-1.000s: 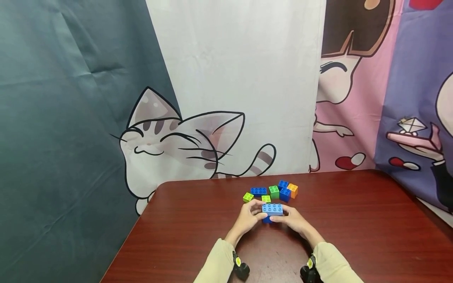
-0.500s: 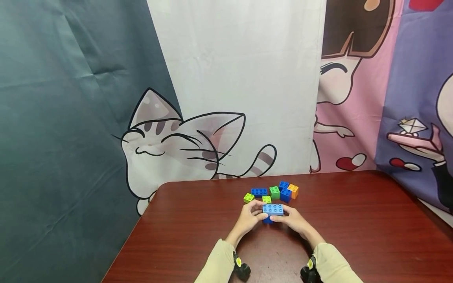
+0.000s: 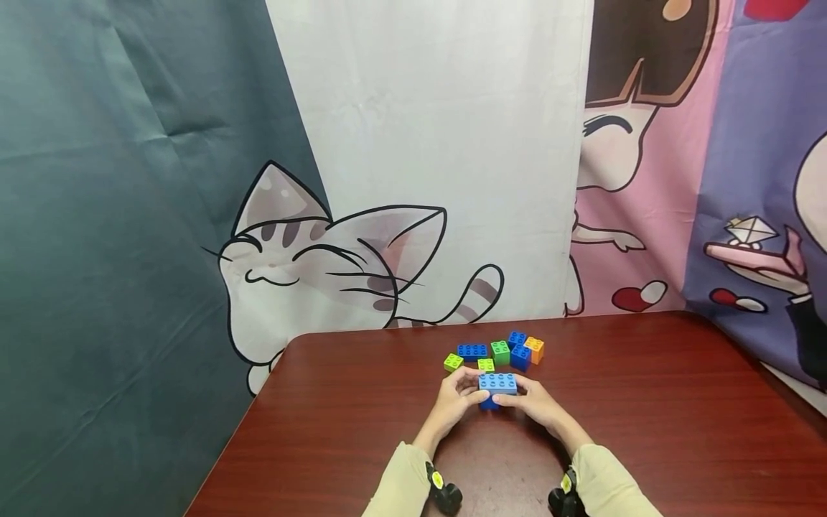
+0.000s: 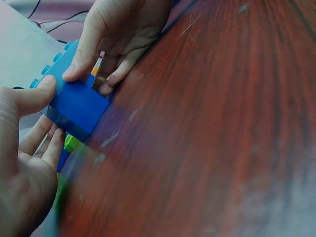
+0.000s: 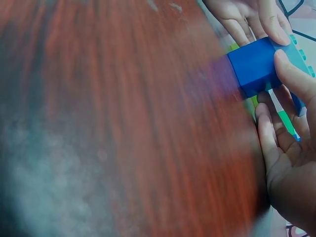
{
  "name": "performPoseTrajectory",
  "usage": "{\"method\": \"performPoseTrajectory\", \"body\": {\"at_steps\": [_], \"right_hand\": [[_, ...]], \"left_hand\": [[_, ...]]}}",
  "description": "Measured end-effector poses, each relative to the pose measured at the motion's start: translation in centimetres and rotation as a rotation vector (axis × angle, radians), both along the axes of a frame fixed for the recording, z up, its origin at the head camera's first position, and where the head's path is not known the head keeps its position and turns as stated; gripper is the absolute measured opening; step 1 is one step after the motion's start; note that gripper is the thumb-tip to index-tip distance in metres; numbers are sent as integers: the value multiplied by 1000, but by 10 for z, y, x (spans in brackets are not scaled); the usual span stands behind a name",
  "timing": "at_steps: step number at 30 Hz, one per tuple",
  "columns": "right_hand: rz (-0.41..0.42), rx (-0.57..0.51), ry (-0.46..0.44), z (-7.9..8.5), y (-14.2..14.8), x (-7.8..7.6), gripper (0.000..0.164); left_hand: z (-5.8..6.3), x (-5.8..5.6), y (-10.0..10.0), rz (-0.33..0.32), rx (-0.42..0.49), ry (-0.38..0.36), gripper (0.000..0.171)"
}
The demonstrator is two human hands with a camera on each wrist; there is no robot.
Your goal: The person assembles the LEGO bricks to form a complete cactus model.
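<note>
A light blue toy building brick, with two rows of studs, sits on top of a dark blue brick. From the left side, my left hand grips the light blue brick, its thumb on the near face. My right hand holds the same brick at its right end, the thumb also in front. In the left wrist view the dark blue brick stands on the table below both thumbs. The right wrist view shows the light blue brick overhanging it towards the right hand. Fingers behind the bricks are partly hidden.
Beyond the hands lie loose bricks: a long blue one, a green one, two lime ones, an orange one and two smaller blue ones. The brown table ends at a printed cloth backdrop.
</note>
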State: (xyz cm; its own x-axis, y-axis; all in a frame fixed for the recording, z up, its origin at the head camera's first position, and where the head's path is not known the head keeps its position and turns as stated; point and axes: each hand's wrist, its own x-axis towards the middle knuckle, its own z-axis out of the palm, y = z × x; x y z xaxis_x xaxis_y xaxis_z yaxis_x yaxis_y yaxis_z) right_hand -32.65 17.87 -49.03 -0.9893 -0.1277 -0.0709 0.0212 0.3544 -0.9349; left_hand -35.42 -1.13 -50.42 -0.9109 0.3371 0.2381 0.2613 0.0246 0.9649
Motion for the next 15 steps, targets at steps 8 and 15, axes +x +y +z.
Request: {"method": "performPoseTrajectory", "body": {"at_steps": [8,15], "right_hand": [[4,-15,4,1,-1,1,60],[5,-5,13,-2,0,0,60]], "left_hand": [[-5,0,1,6,86,-22,36],[-8,0,1,22,124,-83,38]]}}
